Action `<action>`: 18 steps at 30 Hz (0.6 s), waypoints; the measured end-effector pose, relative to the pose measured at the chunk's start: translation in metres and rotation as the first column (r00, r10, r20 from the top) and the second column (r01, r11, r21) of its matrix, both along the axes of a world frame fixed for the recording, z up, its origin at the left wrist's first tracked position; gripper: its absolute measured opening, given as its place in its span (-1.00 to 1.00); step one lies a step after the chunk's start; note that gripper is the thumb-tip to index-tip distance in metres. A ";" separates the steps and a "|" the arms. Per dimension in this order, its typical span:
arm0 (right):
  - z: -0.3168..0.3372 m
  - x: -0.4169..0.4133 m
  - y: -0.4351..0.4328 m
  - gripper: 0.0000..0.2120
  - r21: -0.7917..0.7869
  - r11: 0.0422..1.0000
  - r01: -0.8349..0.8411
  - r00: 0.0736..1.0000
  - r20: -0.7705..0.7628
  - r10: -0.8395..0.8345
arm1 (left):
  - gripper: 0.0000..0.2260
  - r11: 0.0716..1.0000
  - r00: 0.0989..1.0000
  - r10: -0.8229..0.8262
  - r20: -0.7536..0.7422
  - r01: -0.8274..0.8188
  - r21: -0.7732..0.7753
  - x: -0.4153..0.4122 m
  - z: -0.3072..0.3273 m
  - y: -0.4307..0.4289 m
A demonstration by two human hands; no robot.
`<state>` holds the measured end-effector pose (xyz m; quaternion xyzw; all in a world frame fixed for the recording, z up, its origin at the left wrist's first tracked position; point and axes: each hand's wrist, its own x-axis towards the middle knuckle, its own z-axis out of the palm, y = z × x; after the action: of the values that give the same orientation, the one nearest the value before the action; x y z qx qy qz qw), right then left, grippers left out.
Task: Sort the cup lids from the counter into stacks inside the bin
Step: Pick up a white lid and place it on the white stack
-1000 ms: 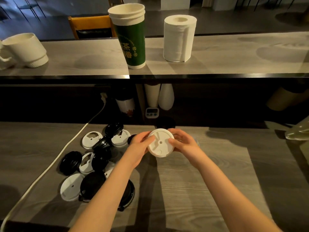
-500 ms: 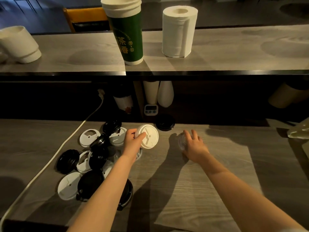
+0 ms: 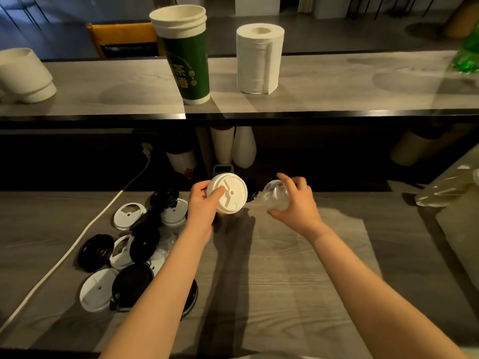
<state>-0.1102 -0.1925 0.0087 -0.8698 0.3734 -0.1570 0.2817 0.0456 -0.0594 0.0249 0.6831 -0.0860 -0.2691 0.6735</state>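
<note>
L hand [image 3: 204, 203] pinches 1 white lid [image 3: 229, 196] by its rim, thumb on top, over the far-centre counter [image 3: 285, 268]. R hand [image 3: 298, 206] curls round 1 clear dome lid [image 3: 276, 196] just right of it, not touching. Lid pile [image 3: 132, 283] lies near-left: approx 4 white, 5 black, but they overlap, so exact count unclear. Far shelf has 1 green cup stack [image 3: 186, 60] and 1 paper roll [image 3: 259, 60].

Left forearm [image 3: 166, 275] is hiding most of one black lid [image 3: 191, 297], right edge is cutting off that blurry green bottle [image 3: 466, 57].
</note>
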 end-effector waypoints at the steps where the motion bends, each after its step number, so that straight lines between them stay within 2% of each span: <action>1: 0.008 -0.003 0.001 -0.16 0.004 1.000 0.026 0.999 0.025 -0.026 | -0.79 1.000 1.000 -0.015 0.024 0.016 -0.023 -0.003 0.007 -0.003; 4: 0.029 -0.014 0.003 -0.13 0.011 0.997 0.082 0.995 0.063 -0.082 | -0.79 0.995 0.997 -0.039 0.062 0.045 -0.090 -0.017 0.027 -0.016; 9: 0.055 -0.047 -0.004 -0.15 -0.019 0.991 0.136 0.986 0.098 -0.133 | -0.78 0.973 0.996 -0.089 0.029 0.093 -0.211 -0.055 0.050 -0.032; 18: 0.086 -0.157 -0.057 -0.24 -0.044 0.957 0.286 0.931 0.248 -0.267 | -0.72 0.955 0.982 -0.186 0.043 0.191 -0.228 -0.147 0.070 -0.085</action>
<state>-0.2673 -0.2497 0.0944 -0.7936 0.4491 -0.3135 0.2651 -0.1014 -0.1444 0.0948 0.5914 -0.1887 -0.3130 0.7188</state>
